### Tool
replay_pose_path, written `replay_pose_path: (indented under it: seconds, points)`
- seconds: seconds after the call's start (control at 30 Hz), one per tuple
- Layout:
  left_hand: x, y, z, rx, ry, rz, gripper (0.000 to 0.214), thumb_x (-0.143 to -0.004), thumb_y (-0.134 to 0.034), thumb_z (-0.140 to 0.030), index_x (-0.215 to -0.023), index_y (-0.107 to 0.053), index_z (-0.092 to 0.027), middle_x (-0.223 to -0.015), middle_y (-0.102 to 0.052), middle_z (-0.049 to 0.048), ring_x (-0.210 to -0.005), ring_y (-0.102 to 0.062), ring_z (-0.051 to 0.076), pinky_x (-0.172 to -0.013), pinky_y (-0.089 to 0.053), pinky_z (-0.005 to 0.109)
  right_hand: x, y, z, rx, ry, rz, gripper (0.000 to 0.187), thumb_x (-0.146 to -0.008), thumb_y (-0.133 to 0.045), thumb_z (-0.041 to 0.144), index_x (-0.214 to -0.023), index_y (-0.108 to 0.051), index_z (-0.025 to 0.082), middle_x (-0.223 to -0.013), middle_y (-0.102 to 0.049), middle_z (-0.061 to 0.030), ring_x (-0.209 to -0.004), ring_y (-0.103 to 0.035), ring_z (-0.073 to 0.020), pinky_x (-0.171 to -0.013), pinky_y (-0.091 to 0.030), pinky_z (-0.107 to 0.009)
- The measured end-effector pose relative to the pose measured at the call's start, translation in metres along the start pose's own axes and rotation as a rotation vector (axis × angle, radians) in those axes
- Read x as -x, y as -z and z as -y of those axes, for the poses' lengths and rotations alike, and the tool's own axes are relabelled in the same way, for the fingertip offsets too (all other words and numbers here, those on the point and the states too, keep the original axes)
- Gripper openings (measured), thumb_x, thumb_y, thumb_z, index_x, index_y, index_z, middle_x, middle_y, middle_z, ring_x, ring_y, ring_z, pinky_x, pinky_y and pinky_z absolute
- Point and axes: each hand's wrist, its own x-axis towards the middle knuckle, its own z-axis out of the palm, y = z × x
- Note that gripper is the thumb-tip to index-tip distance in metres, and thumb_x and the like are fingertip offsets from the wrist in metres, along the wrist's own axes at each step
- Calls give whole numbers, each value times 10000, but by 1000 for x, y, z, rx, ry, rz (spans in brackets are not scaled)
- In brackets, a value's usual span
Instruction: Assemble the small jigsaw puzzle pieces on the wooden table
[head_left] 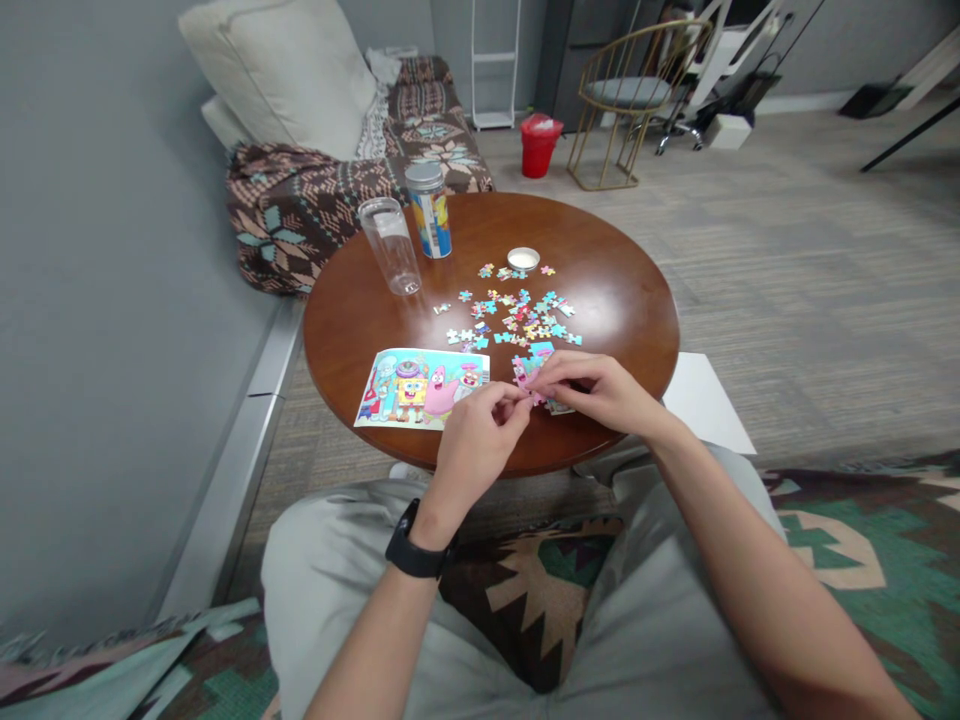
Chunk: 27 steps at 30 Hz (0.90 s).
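Note:
My left hand (477, 438) and my right hand (596, 388) meet over the near edge of a round wooden table (622, 300). Both pinch small jigsaw pieces (525, 378) of a joined cluster, pink and blue, that lies under my fingers. A colourful cartoon reference picture (420, 386) lies flat just left of my left hand. Several loose puzzle pieces (517, 315) are scattered over the middle of the table beyond my hands. A black watch sits on my left wrist.
A clear plastic tube (390, 245), a printed canister with a grey lid (429, 210) and a small white lid (523, 259) stand at the table's far side. Beyond are a patterned couch with pillows, a red bin (540, 143), a gold wire chair (634, 95) and a white board (709, 405) on the floor.

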Motion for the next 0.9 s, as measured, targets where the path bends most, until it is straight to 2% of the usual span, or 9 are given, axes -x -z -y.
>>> replay_pose_path:
  seconds: [0.17,0.27,0.37,0.57,0.77,0.9]
  points:
    - [0,0,-1,26,33,-1,139,-874,-586,-231,-818,-699,-171,-682,-625,-18,-628,-524,110,-622,-403,228,2,-4,-2,-117,-123,-3,363,-781,-750,482,-1000,-736,192,-848,-734,-63,-772,-682,-191,-698,-561,-329]
    - [1,0,-1,52,42,-13,145,-877,-580,-237,-827,-698,-171,-701,-644,-14,-629,-532,108,-622,-407,225,3,-5,-2,-107,-144,-28,364,-739,-787,488,-921,-721,180,-830,-725,-58,-721,-665,-177,-661,-553,-313]
    - [1,-1,1,26,30,-9,148,-874,-586,-243,-802,-694,-170,-683,-635,-15,-623,-529,109,-613,-403,226,2,-3,0,-58,-125,-49,325,-764,-769,485,-854,-721,177,-811,-713,-56,-669,-635,-159,-627,-532,-300]
    - [1,-2,3,-42,-19,34,143,-887,-587,-255,-853,-707,-185,-700,-632,-13,-643,-533,117,-608,-398,233,0,1,1,37,12,-61,224,-866,-672,428,-870,-776,230,-879,-724,-75,-851,-655,-206,-747,-535,-341]
    - [4,-3,1,-127,-36,11,82,-870,-603,-210,-847,-680,-192,-666,-555,-36,-615,-493,105,-592,-354,234,1,-2,-4,-25,-132,-115,309,-819,-713,486,-919,-768,198,-892,-745,-72,-777,-671,-200,-700,-542,-327]
    - [5,-4,1,-118,-16,0,106,-900,-601,-280,-897,-670,-199,-649,-530,-46,-600,-476,105,-580,-337,232,2,-3,-5,-61,-150,-97,339,-793,-735,505,-911,-761,188,-905,-757,-77,-811,-690,-205,-720,-556,-322]
